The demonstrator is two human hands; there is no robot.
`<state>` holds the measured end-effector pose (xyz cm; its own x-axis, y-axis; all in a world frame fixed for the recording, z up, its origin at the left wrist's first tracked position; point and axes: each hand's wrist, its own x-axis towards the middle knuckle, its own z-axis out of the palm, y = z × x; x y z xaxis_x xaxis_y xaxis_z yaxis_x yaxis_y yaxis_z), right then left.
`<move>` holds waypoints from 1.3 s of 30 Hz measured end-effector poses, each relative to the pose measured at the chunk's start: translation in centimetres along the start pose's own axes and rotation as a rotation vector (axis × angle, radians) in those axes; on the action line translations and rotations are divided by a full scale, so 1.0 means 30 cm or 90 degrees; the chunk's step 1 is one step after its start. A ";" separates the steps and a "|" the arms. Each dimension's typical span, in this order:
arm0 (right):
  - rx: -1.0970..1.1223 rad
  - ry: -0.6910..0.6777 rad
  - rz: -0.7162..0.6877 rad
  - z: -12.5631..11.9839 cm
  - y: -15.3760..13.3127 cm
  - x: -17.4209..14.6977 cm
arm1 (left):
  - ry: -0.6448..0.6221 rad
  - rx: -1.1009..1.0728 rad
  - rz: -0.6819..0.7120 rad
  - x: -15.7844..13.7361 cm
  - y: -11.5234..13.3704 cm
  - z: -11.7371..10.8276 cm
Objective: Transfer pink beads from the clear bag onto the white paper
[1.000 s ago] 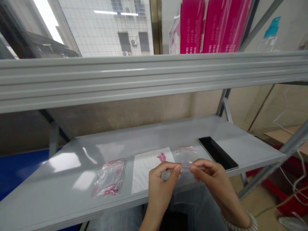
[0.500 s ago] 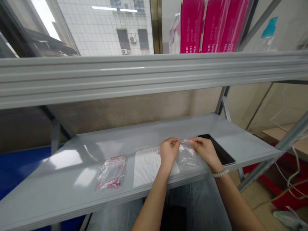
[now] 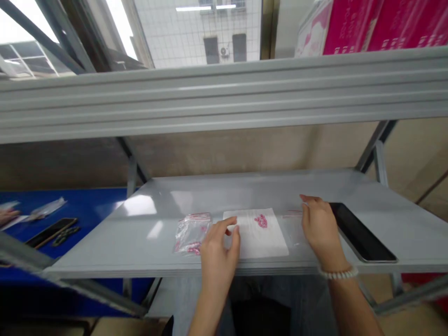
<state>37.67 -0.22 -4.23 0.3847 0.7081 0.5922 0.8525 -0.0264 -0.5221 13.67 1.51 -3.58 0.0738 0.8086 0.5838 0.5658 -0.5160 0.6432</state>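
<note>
My left hand hovers over the left edge of a white paper sheet, thumb and fingers apart, nothing between them. On the sheet lies a small cluster of pink pieces, too small to name. Just left of that hand is a clear zip bag with pink pieces, partly covered by the fingers. My right hand, a beaded bracelet on its wrist, is closed with its fingers at the edge of a flat clear zip bag with a reddish strip along its top. This bag lies right of the sheet.
A black tablet lies right of my right hand. A metal shelf beam crosses above the grey table. On a blue surface at left are a phone and part of another person's hand.
My left hand has let go of the clear bag and moved left, its fingers opening. The bag is lower at the right hand. The view has turned left, and the pink pieces are uncovered.
</note>
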 end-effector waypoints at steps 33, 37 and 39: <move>0.794 -0.553 0.371 -0.040 -0.258 -0.185 | -0.008 -0.084 0.130 -0.121 -0.047 -0.137; 0.838 -0.622 0.366 -0.058 -0.255 -0.205 | 0.026 -0.137 0.039 -0.124 -0.001 -0.135; 0.861 -0.636 0.348 -0.053 -0.263 -0.213 | 0.040 -0.186 -0.011 -0.128 0.038 -0.130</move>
<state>29.06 -5.68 -2.92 -0.2842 0.9532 -0.1034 -0.3482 -0.2031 -0.9152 10.83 -3.28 -3.15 0.0103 0.8033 0.5955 0.3061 -0.5695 0.7629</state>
